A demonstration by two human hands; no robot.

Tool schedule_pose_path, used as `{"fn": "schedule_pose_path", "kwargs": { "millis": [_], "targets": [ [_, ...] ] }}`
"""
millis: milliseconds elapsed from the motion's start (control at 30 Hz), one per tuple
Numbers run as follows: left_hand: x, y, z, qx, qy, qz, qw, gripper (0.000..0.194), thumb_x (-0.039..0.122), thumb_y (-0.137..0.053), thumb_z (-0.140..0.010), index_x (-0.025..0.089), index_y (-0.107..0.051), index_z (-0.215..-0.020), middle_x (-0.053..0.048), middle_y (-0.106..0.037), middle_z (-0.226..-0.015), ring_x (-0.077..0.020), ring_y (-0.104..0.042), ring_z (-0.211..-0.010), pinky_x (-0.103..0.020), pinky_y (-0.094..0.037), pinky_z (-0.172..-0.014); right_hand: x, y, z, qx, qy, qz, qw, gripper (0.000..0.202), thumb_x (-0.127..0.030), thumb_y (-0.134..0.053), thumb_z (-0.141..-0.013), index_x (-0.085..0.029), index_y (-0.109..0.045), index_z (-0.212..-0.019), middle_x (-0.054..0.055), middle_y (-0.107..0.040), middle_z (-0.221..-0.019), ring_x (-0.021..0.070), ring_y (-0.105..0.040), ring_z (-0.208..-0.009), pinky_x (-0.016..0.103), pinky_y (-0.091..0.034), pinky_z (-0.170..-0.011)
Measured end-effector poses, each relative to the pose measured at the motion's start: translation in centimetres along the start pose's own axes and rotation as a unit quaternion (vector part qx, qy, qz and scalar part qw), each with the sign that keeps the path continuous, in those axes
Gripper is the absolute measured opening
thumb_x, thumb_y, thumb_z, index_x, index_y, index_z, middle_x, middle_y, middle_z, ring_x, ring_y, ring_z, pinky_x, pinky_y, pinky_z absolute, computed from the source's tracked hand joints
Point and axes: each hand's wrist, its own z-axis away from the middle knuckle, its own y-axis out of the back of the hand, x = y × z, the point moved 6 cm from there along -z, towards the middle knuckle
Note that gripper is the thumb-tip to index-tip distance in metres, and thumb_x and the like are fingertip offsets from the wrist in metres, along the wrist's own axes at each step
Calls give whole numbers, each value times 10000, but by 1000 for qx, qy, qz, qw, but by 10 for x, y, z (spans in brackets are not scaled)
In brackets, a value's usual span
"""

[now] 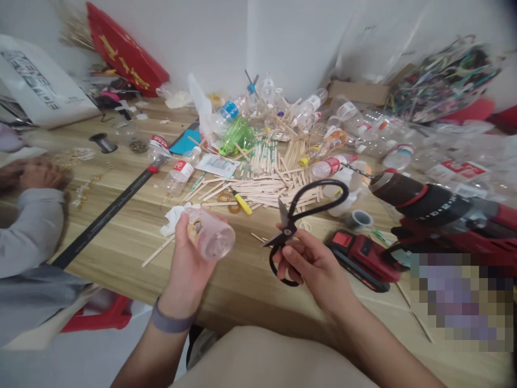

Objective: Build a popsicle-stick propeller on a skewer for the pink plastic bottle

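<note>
My left hand (194, 258) is wrapped round a clear plastic bottle (210, 234), tilted so that its base faces me; a small printed picture shows on its side. In my right hand (307, 258) is a pair of black-handled scissors (288, 229), held by the lower loop with the blades spread apart and pointing left. A gap lies between the scissors and the bottle. Beyond both hands, a heap of flat wooden sticks (258, 188) covers the middle of the wooden table (242, 242), with a yellow-handled tool (242, 202) at its near edge.
At the right stands a red and black power drill (428, 199) with its bit pointing left. Plastic bottles (363, 124) crowd the back right. A long black bar (109, 215) slants across the left side. Another person's hand (40, 175) rests at the left edge.
</note>
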Motion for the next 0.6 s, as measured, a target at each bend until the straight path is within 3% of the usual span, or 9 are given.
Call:
{"fn": "schedule_pose_path", "kwargs": {
  "millis": [133, 200, 333, 400, 533, 600],
  "targets": [
    [-10, 8, 17, -21, 55, -49, 997, 436, 522, -511, -849, 125, -687, -814, -89, -717, -705, -212, -698, -695, -298, -568, -671, -3, 2, -9, 31, 46, 21, 998, 380, -387, -624, -834, -244, -509, -1166, 80, -704, -1026, 122, -643, -641, 211, -365, -461],
    [-15, 8, 24, -64, 88, -53, 993, 453, 565, -585, -777, 135, -705, -856, -102, -729, -754, -232, -706, -747, -305, -571, -684, -7, 4, -13, 54, 92, 84, 991, 296, -346, -570, -860, -243, -474, -1120, 77, -707, -1051, 127, -658, -678, 239, -442, -552],
    [-2, 1, 34, -160, 53, -26, 985, 495, 643, -681, -643, 211, -718, -882, -111, -735, -980, -289, -680, -944, -351, -569, -770, -17, 18, -15, 147, 172, 326, 918, 172, -270, -492, -870, -245, -427, -1028, 51, -731, -896, 189, -694, -800, 314, -503, -715],
    [6, -5, 38, -205, 28, -57, 977, 471, 617, -704, -624, 209, -722, -858, -119, -723, -1012, -322, -648, -1017, -363, -563, -787, -20, 24, -13, 176, 178, 387, 888, 159, -253, -486, -859, -241, -454, -1015, 80, -725, -937, 225, -688, -904, 342, -501, -766],
    [-9, -13, 44, -282, 68, -147, 946, 453, 538, -765, -602, 176, -731, -872, -118, -712, -890, -277, -672, -784, -294, -535, -587, -23, 25, -11, 183, 173, 392, 885, 162, -247, -453, -880, -234, -481, -1039, 91, -713, -945, 222, -691, -870, 349, -506, -774],
    [-29, -13, 45, -313, 123, -161, 928, 521, 595, -731, -636, 151, -734, -908, -128, -702, -928, -228, -656, -690, -282, -519, -563, -21, 17, -12, 155, 177, 348, 908, 214, -260, -441, -901, -226, -463, -1111, 94, -705, -991, 197, -686, -887, 338, -513, -787]
  ]
}}
